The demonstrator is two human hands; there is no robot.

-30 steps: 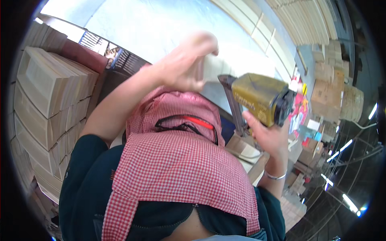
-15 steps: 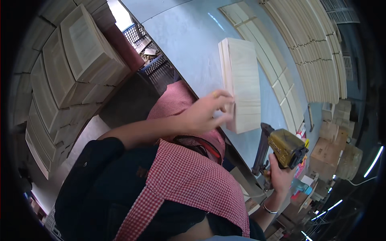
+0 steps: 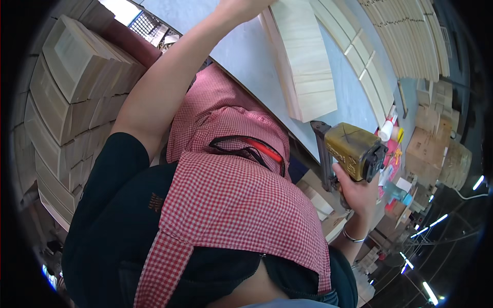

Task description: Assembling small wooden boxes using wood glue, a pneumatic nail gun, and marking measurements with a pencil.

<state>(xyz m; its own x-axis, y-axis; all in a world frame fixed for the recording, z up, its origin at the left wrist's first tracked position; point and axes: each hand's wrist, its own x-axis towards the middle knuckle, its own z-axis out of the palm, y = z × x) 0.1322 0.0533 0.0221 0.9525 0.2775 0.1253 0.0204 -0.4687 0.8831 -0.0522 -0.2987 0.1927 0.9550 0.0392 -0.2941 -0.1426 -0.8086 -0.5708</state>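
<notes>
My right hand (image 3: 359, 192) is wrapped round the handle of a pneumatic nail gun (image 3: 352, 149) with a worn yellow-brown body and a dark nose. The gun's nose is beside the near end of a pale wooden box-like piece (image 3: 308, 66), which lies on the blue-grey worktable (image 3: 233, 56). My left arm stretches out to the far end of that piece. There my left hand (image 3: 244, 9) meets the upper edge of the picture, and its fingers are mostly cut off, so their grip is hidden.
Flat wooden frames (image 3: 359, 56) lie along the table's far side, beside a tall stack of wooden strips (image 3: 411, 36). Wooden drawer-like boxes (image 3: 72, 61) are piled at the left. A white bottle (image 3: 386, 129) and cardboard boxes (image 3: 429, 149) are at the right.
My left hand has moved from the near end of the wooden piece to its far end. The piece now appears nearer and turned slightly. The nail gun has come closer to its near end.
</notes>
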